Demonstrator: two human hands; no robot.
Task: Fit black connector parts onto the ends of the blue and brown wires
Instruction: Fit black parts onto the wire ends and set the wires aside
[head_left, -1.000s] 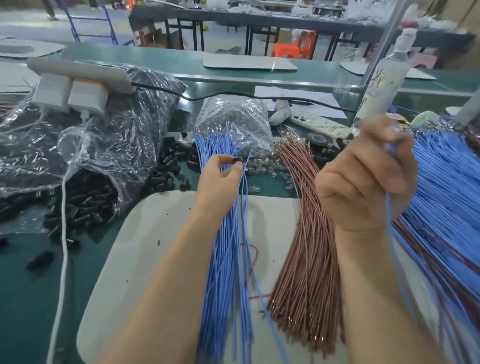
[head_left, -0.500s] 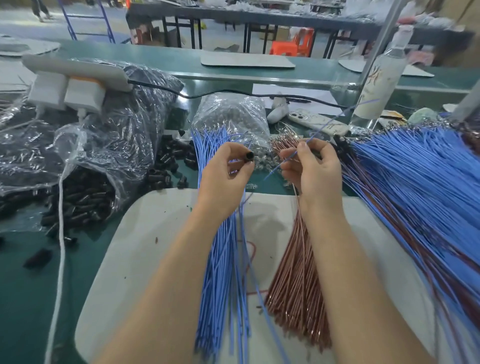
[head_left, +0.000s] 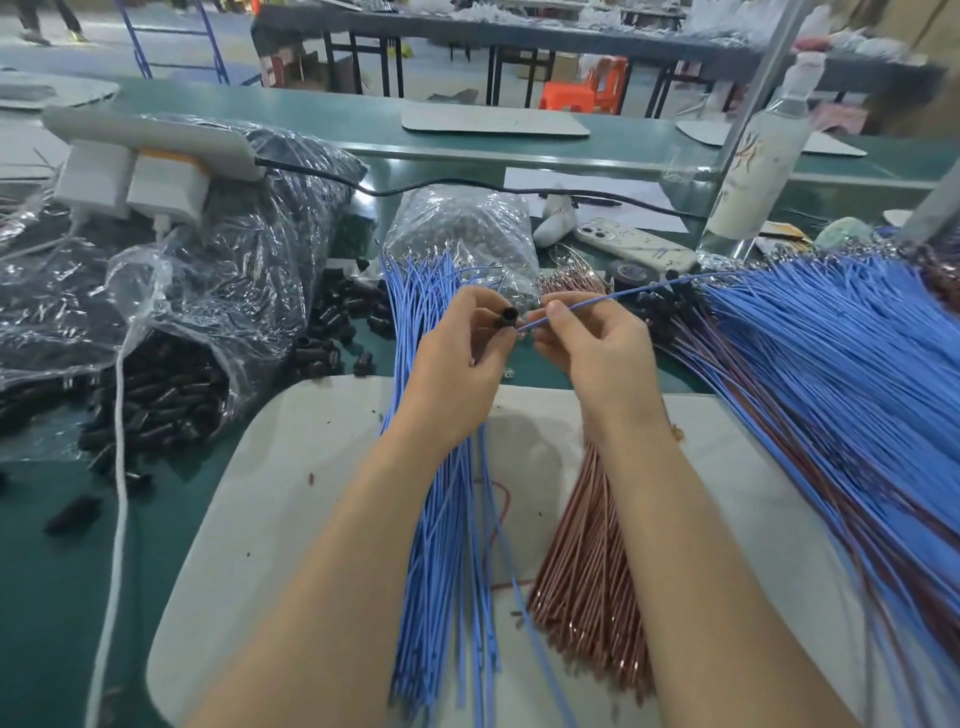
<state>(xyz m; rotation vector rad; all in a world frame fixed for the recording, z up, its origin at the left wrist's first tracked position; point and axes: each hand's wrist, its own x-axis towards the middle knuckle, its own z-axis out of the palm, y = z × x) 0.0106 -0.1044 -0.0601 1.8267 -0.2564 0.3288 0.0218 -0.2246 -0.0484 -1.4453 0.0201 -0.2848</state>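
My left hand (head_left: 462, 358) pinches a small black connector (head_left: 506, 318) between thumb and fingers, its open end facing right. My right hand (head_left: 587, 348) pinches a single blue wire (head_left: 623, 294) whose near end sits right at the connector; the wire runs up and right. Below my hands a bundle of blue wires (head_left: 441, 545) and a bundle of brown wires (head_left: 592, 571) lie on a white mat (head_left: 270, 519). A large pile of blue and brown wires with black ends (head_left: 841, 374) fans out at the right.
Loose black connectors (head_left: 156, 395) spill from clear plastic bags at the left. A clear bag of small parts (head_left: 462, 234) stands behind my hands. A phone (head_left: 634, 244), a bottle (head_left: 758, 171), a power strip (head_left: 130, 171) and a white cable (head_left: 117, 519) lie around.
My right hand came down from the raised position at the right with one blue wire and brought its end to the connector held by my left hand.
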